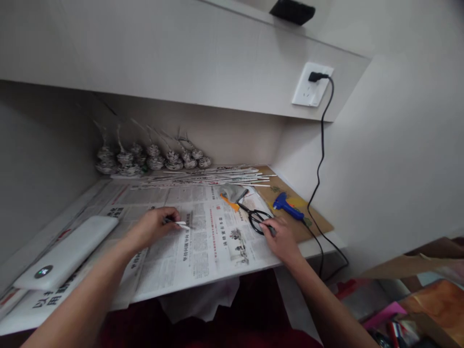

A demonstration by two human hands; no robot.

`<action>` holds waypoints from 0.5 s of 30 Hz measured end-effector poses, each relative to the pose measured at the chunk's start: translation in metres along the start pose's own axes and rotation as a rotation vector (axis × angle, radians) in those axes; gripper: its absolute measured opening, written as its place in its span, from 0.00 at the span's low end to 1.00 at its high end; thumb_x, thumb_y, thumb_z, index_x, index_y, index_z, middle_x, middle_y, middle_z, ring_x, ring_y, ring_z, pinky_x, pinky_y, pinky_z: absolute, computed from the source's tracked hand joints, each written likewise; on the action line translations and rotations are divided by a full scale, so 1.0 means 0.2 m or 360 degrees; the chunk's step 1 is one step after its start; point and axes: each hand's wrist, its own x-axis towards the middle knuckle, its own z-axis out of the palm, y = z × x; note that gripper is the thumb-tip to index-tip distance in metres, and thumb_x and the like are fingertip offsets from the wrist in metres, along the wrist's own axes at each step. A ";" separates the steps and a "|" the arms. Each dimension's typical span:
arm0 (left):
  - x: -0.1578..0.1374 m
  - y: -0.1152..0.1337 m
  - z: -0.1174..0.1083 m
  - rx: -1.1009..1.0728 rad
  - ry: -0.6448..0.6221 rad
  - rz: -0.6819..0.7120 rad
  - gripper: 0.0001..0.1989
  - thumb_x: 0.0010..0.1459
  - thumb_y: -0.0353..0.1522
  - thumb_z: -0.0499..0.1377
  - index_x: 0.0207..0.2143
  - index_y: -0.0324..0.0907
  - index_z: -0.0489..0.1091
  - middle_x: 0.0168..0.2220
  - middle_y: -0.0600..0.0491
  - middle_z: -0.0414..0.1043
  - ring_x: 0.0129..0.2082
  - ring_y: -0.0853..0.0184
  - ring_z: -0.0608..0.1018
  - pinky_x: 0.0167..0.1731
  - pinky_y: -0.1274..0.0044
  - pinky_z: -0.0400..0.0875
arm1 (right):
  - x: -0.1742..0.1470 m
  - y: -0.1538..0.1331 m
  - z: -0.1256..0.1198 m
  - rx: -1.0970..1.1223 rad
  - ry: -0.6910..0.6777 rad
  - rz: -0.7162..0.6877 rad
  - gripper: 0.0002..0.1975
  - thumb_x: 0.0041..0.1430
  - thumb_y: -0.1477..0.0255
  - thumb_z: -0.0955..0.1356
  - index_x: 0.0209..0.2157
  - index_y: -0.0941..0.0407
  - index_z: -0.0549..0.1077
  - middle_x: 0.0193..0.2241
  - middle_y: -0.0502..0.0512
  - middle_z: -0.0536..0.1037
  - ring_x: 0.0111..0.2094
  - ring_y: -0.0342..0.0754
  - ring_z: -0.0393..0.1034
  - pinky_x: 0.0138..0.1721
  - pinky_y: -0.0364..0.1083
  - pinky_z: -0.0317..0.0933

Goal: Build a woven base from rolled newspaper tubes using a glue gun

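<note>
My left hand [159,223] is closed around short white paper pieces [182,224], their ends poking out past the fingertips over the newspaper [174,261]. On the right, my right hand [281,237] has its thumb and fingers closed at the handle loops of black-handled scissors [254,218]. The scissors lie low over the newspaper, and their blades point toward a grey cloth [234,192] with an orange strip [230,202]. A blue glue gun [288,207] rests just beyond my right hand on a brown board [311,224].
Long thin paper sticks [203,178] lie in a pile across the back. Several gourd-shaped woven paper pieces [155,157] stand behind them. A white power bank [68,251] lies at left. A black cord [322,145] hangs from the wall socket [312,84] at right.
</note>
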 end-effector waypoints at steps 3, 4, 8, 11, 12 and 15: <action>-0.06 0.01 0.04 0.0108 -0.0011 -0.0031 0.09 0.47 0.40 0.60 0.28 0.44 0.72 0.27 0.55 0.74 0.27 0.64 0.73 0.30 0.75 0.64 | -0.01 0.01 0.01 0.0007 0.0035 -0.0002 0.09 0.59 0.67 0.64 0.31 0.53 0.74 0.30 0.57 0.77 0.37 0.53 0.69 0.41 0.51 0.60; -0.07 0.00 0.05 0.0105 0.0020 -0.0026 0.09 0.47 0.39 0.60 0.29 0.44 0.72 0.28 0.54 0.75 0.28 0.63 0.73 0.31 0.75 0.65 | -0.01 0.01 0.01 0.0010 0.0043 0.0001 0.08 0.59 0.67 0.65 0.30 0.54 0.74 0.30 0.56 0.77 0.37 0.53 0.69 0.41 0.50 0.60; -0.09 -0.04 0.10 0.0032 0.0173 0.0118 0.11 0.50 0.39 0.60 0.35 0.44 0.75 0.36 0.50 0.77 0.35 0.60 0.76 0.37 0.73 0.68 | -0.02 0.03 0.01 0.0006 0.0166 -0.0041 0.07 0.58 0.67 0.66 0.30 0.54 0.74 0.29 0.55 0.77 0.35 0.51 0.69 0.39 0.49 0.60; -0.11 -0.04 0.14 0.0071 0.0202 0.0268 0.10 0.54 0.37 0.57 0.34 0.44 0.76 0.35 0.50 0.76 0.36 0.63 0.76 0.39 0.73 0.69 | -0.04 0.03 0.02 0.0016 0.0259 -0.0185 0.06 0.58 0.68 0.67 0.30 0.55 0.73 0.29 0.54 0.76 0.35 0.50 0.68 0.41 0.49 0.60; -0.12 -0.02 0.15 0.0082 0.0167 0.0339 0.09 0.56 0.36 0.56 0.34 0.44 0.76 0.35 0.51 0.76 0.36 0.64 0.76 0.39 0.74 0.69 | -0.04 0.03 0.02 0.0023 0.0255 -0.0246 0.06 0.58 0.68 0.67 0.30 0.55 0.73 0.29 0.54 0.76 0.35 0.50 0.69 0.41 0.49 0.60; -0.16 0.02 0.17 0.0118 0.0139 0.0489 0.11 0.59 0.31 0.53 0.36 0.44 0.76 0.37 0.50 0.75 0.39 0.66 0.76 0.42 0.75 0.68 | -0.04 0.03 0.03 0.0007 0.0241 -0.0355 0.06 0.57 0.67 0.67 0.30 0.55 0.72 0.29 0.53 0.76 0.34 0.49 0.69 0.40 0.49 0.60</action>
